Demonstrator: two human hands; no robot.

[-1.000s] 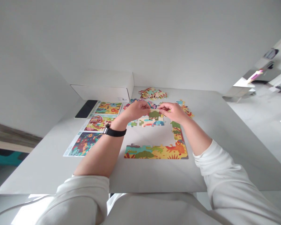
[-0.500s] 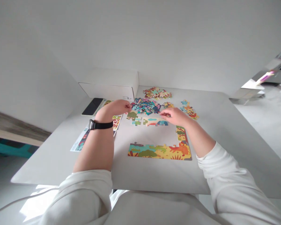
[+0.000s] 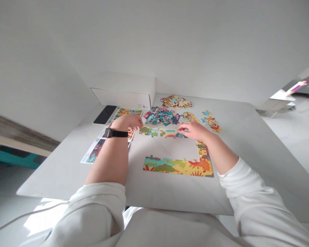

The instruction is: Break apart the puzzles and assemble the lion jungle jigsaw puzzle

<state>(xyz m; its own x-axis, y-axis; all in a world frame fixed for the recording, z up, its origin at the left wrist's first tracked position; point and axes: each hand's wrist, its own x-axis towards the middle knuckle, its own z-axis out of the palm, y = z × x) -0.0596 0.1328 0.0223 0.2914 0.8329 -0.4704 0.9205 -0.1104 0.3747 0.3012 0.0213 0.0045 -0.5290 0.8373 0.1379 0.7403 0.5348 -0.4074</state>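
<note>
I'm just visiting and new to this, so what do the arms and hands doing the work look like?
They are a person's. The left hand and right hand wear no gloves. The left sleeve and right sleeve are plain whitish fabric, pushed up in folds. A black watch with a squarish case circles the left wrist.

Plain indoor room, home or office unclear: pale wall, table.

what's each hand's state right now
Left hand: curled beside green puzzle section; whether holding, cannot tell.
Right hand: part-curled over puzzle strip; whether holding, cannot tell.
</note>
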